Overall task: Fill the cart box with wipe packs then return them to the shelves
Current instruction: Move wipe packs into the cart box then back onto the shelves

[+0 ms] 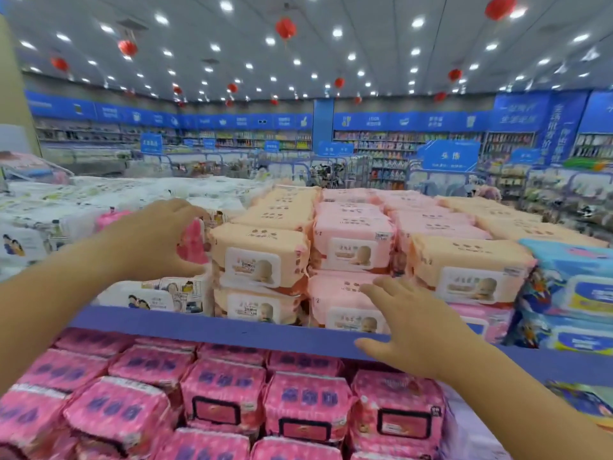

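Pink pack [196, 244]: our left hand [156, 239] is gripping its end (likely light, squashy, slippery); our right hand [411, 323] is hovering open at the front edge of the shelf [232, 327].

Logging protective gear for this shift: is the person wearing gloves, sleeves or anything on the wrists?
No. The left hand and right hand are bare, with no gloves, rings or watch showing. Both forearms are uncovered as far as the frame edges; no sleeve, strap or cable is visible.

Shop, stocked shelves [391, 141], blue aisle signs [447, 156], stacked wipe packs [351, 240]
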`<state>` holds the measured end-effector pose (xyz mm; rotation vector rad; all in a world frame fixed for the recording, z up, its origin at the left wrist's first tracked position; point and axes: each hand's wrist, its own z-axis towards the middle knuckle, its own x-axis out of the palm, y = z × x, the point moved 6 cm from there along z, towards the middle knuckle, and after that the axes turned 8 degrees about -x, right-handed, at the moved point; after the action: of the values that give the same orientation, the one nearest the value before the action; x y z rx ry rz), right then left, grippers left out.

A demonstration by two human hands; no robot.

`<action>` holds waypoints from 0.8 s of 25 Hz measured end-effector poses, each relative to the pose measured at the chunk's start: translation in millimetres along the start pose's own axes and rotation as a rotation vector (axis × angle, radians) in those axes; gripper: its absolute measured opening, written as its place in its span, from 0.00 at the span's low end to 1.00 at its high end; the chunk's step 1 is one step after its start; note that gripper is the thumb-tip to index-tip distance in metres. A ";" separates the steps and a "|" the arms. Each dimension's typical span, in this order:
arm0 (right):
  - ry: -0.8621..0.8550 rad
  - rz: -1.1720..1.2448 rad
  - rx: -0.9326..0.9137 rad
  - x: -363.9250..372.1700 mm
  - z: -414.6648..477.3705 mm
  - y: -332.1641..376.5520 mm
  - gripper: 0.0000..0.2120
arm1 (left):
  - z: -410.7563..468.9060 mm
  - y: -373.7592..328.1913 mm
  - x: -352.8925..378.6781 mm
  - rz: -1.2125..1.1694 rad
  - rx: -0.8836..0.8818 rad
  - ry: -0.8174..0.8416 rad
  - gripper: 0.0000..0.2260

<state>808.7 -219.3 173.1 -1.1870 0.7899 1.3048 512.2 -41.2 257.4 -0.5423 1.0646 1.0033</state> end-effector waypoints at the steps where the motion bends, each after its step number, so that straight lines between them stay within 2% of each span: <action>1: -0.003 0.005 -0.006 1.3 8.4 -3.8 0.39 | 3.8 4.0 2.4 0.014 -0.014 0.011 0.42; 6: -0.046 0.020 -0.096 12.0 31.3 -6.6 0.39 | 10.7 25.7 12.8 0.103 -0.146 0.051 0.48; 10: -0.051 0.088 -0.067 22.3 26.4 -24.0 0.34 | 1.4 48.9 21.4 0.151 -0.286 0.149 0.52; 14: -0.112 0.216 -0.092 26.2 15.1 -38.0 0.26 | 13.0 53.6 27.3 0.146 -0.328 0.214 0.47; 17: -0.138 0.158 -0.032 -3.4 35.8 -28.7 0.30 | 22.3 77.5 42.5 0.106 -0.342 0.230 0.43; 19: -0.237 0.215 -0.011 -23.0 63.1 -26.5 0.29 | 34.0 96.1 50.0 0.073 -0.326 0.226 0.43; 20: -0.221 0.260 -0.007 -35.2 77.2 -17.0 0.29 | 40.8 105.9 52.8 0.062 -0.319 0.222 0.43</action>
<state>805.8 -154.2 230.1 -0.9463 0.7958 1.6225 445.0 62.2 236.0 -0.9016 1.1284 1.1966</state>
